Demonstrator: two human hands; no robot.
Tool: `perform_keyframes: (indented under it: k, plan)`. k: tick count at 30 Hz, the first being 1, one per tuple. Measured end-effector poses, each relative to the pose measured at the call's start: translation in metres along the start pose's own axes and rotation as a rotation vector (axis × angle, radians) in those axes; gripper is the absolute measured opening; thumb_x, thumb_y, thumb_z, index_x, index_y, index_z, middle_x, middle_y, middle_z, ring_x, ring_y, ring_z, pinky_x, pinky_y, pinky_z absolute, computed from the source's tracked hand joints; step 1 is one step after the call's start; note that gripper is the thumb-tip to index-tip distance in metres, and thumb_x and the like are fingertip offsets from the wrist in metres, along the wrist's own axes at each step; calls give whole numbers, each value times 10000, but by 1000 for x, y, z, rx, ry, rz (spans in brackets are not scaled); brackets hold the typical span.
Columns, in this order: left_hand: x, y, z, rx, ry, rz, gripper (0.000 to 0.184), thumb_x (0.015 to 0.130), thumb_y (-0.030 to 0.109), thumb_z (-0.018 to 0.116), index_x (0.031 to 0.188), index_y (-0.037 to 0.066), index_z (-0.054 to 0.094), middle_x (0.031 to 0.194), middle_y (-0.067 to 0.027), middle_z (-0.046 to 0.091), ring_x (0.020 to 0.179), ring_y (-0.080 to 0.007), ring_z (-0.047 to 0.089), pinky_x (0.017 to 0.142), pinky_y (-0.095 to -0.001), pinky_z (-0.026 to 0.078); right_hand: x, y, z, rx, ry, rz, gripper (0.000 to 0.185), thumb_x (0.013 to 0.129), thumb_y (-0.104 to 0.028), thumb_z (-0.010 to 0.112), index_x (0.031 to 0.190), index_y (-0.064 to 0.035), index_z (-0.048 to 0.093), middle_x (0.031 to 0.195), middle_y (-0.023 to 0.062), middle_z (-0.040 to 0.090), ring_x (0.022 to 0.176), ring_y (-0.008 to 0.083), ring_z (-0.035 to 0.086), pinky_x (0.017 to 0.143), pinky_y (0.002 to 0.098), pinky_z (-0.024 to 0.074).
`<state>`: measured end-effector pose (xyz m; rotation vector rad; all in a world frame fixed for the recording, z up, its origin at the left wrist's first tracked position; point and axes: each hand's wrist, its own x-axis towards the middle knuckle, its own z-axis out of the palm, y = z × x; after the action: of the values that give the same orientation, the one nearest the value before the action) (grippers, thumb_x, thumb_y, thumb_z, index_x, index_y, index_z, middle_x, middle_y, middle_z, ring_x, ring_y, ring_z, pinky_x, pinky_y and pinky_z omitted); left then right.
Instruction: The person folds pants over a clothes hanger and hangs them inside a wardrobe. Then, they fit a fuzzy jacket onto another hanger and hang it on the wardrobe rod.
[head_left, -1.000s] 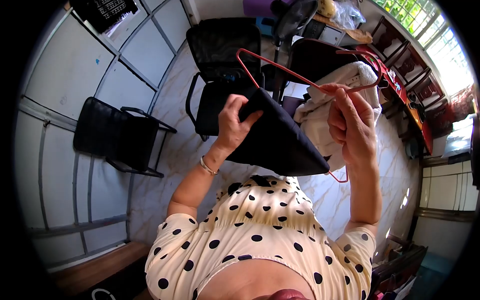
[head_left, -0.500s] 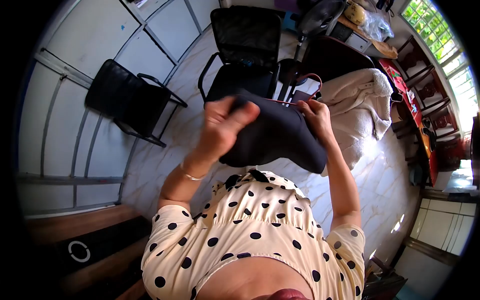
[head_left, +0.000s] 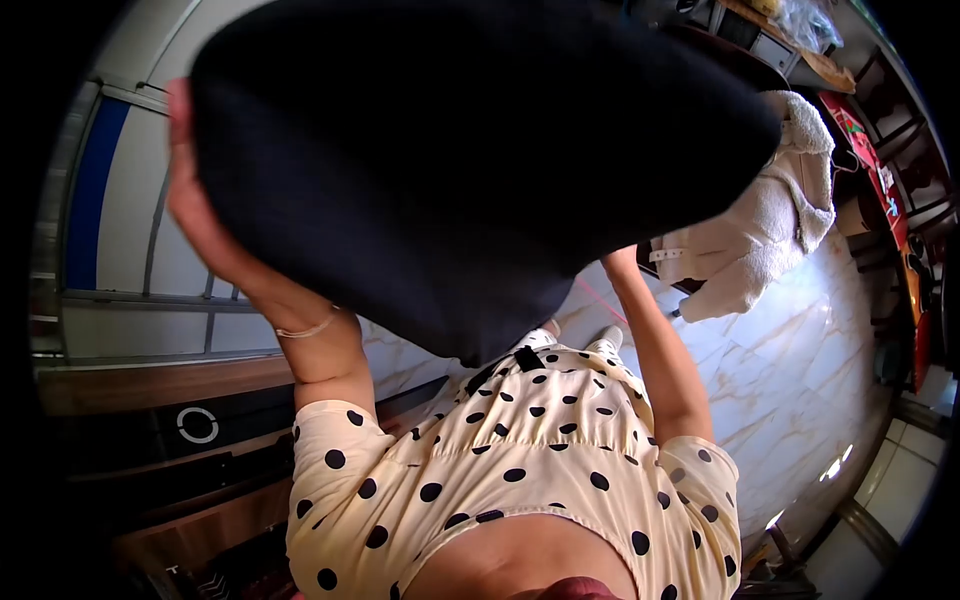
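Note:
A large black garment (head_left: 440,170) spreads out high in front of me, covering much of the view. My left hand (head_left: 205,215) grips its left edge, with the fingers partly behind the fabric. At the lower right side of the garment, my right hand (head_left: 622,262) is mostly covered by the cloth, so only its base and the wrist show. Just below that hand, a thin reddish bar of a clothes hanger (head_left: 603,300) sticks out. The rest of the hanger is hidden.
A cream fleece jacket (head_left: 750,235) hangs to the right. Along the right wall stands a red-topped table (head_left: 880,180) with dark chairs. Wooden furniture with a black panel (head_left: 130,425) is at the lower left. Pale marbled floor (head_left: 770,370) lies below.
The black garment has been raised and spread, now blocking the chairs and fan. My left hand has moved left and up with its edge. My right hand and the hanger have gone mostly behind it.

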<state>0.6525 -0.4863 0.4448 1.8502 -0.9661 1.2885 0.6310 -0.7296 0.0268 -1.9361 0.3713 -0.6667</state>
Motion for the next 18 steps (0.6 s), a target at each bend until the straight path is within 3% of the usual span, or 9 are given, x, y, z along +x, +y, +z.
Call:
perform_keyframes:
  k: [1,2,4,5,8,11,12,16,18]
  plan:
    - [9,-11,-13,160,24,122,487,1053,230,477,1459,-38,447,1405,-193,562,1263,-242,590,1088,-344,461,-8,-27,-12,-57,-8,269,264,893,-259,639,896,-2,697,792,210,683,769,411,653,728,459,504]
    - [19,-30,-35,221,43,193,497,1056,251,467,1456,-42,447,1411,-199,556,1277,-253,581,1093,-349,458,-11,-29,-18,-104,-20,405,269,894,-275,644,891,-13,704,770,204,673,741,376,662,719,452,503]
    - [48,-62,-85,336,64,244,528,1059,307,452,1447,-52,451,1421,-210,545,1302,-278,563,1100,-362,457,-28,13,-17,218,-34,789,274,931,-284,653,926,-28,749,703,115,696,683,200,657,640,360,518]
    - [55,-73,-99,307,100,155,538,1056,330,454,1431,-56,464,1413,-211,549,1295,-286,566,1092,-372,464,-39,47,-6,532,-36,767,275,952,-269,630,970,-16,738,762,112,711,709,201,671,655,340,536]
    - [80,-55,-101,33,295,-245,549,1041,376,479,1364,-66,524,1366,-206,582,1238,-299,597,1050,-401,494,-59,12,4,1391,-149,734,412,1015,-354,565,1204,-1,663,1135,118,710,996,242,692,883,388,561]
    - [90,-30,-90,-351,491,-712,559,1022,410,513,1287,-75,595,1307,-199,624,1163,-305,639,1000,-430,529,-58,-77,-4,1698,-255,798,507,1013,-459,552,1292,-44,635,1307,114,655,1187,285,630,1033,453,500]
    - [83,-33,-89,-539,517,-802,462,1014,357,554,1204,-53,653,1212,-187,669,1084,-293,663,969,-432,537,-55,-102,-7,1833,-270,817,534,1003,-490,556,1305,-56,633,1332,108,643,1226,293,606,1061,471,476]
    - [49,-117,-118,-814,370,-913,391,992,308,616,1178,-34,647,1189,-176,683,1059,-308,675,967,-446,535,-47,-158,1,2024,-291,693,571,969,-540,594,1301,-77,646,1340,120,639,1271,314,578,1102,502,440]
    - [26,-153,-130,-776,358,-1021,420,999,298,610,1233,-51,623,1238,-181,670,1122,-308,657,1002,-446,519,-49,-162,10,1955,-285,638,476,969,-430,626,1272,-64,663,1324,116,652,1251,293,593,1108,476,436]
